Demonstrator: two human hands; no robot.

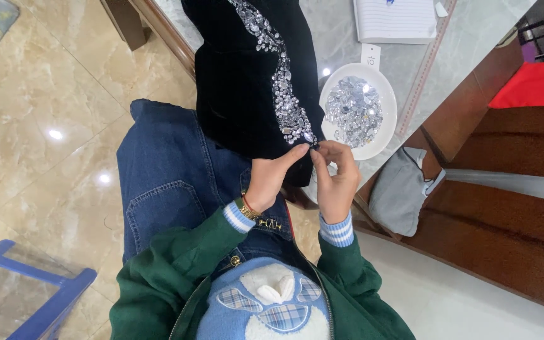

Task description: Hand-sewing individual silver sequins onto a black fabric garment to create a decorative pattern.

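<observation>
matt black velvet garment [234,82], glittering rhinestones [354,110]

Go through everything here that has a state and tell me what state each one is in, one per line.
black velvet garment: draped off the table edge, partly beaded
left hand: pinching the garment's lower edge
right hand: fingertips pinched at the same edge
white dish: holding clear gems
notebook: lying open

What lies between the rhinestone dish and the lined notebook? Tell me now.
A small white paper tag lies on the grey marble tabletop between the white rhinestone dish and the lined notebook, as the head view shows.
</observation>
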